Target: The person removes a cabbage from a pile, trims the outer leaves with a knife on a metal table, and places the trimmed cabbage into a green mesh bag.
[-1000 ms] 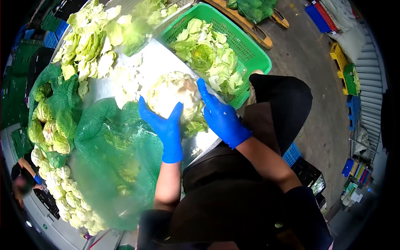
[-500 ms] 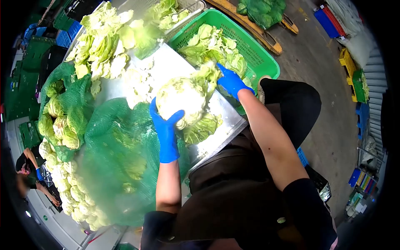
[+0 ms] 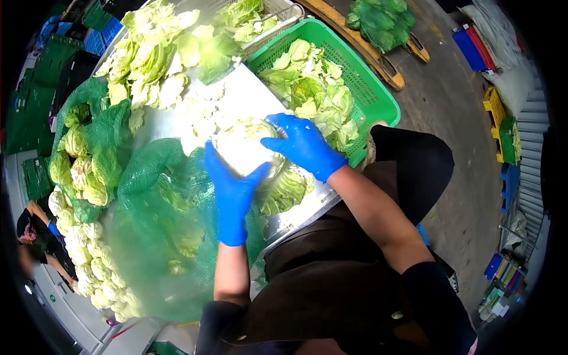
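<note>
A pale, trimmed cabbage (image 3: pixel 241 149) sits over the metal tabletop in front of me. My left hand (image 3: pixel 232 188), in a blue glove, grips its near left side with thumb and fingers spread around it. From the right, my right hand (image 3: pixel 303 143), also gloved in blue, has its fingers and thumb curved against the cabbage. Loose green outer leaves (image 3: pixel 285 192) lie just below it on the metal. Beside my left hand is a green mesh sack (image 3: pixel 171 207) with cabbages showing dimly through the net.
A green crate (image 3: pixel 378 94) holding leaves stands beyond my right hand. Leaves are heaped (image 3: pixel 148 53) at the table's far left. Trimmed cabbages (image 3: pixel 94 260) are stacked on the left, near another person (image 3: pixel 38 234). A pallet jack (image 3: pixel 355 41) stands on the floor.
My right hand has come from beside the crate, where it was at a leaf, back to the cabbage. The leaf at the cabbage's upper right is no longer there.
</note>
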### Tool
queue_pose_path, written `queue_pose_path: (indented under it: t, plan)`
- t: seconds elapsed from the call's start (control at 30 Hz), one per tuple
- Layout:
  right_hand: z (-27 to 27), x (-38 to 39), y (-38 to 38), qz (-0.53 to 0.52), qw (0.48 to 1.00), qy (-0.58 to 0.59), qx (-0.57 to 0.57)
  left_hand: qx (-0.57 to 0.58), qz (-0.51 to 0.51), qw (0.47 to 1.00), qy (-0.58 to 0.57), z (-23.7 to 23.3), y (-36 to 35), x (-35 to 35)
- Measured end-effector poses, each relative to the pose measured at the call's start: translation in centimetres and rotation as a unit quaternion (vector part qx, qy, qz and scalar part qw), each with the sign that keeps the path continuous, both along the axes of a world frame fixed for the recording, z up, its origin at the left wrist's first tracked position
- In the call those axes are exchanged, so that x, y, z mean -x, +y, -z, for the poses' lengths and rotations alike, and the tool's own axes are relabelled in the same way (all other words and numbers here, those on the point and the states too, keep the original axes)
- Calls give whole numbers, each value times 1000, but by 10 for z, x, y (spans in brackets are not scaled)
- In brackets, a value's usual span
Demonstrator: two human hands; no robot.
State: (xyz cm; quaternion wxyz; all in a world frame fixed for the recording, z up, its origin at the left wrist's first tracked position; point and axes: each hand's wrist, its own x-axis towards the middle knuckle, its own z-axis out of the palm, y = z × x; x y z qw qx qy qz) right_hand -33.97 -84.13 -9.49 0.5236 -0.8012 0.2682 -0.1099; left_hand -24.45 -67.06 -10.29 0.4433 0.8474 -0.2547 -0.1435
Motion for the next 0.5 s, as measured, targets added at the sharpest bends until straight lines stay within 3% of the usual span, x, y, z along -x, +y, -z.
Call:
queue_pose_path:
  t: [0.13,0.2,0.27,0.37,0.5]
  plan:
    - [5,-15,-1,-25,996,15,85,16,-31,999,26,10,-1,-3]
    - [35,-27,-15,-69,964,-6,258,17,-28,998,44,13,1,-11]
    - [62,-40,-45,41,980,64,183,-4,-9,999,48,10,3,-15]
    - [77,-23,-74,51,965,179,187,-8,38,999,4,5,12,-11]
    - [14,-5,-28,26,987,90,131,-6,43,999,-4,5,11,-10]
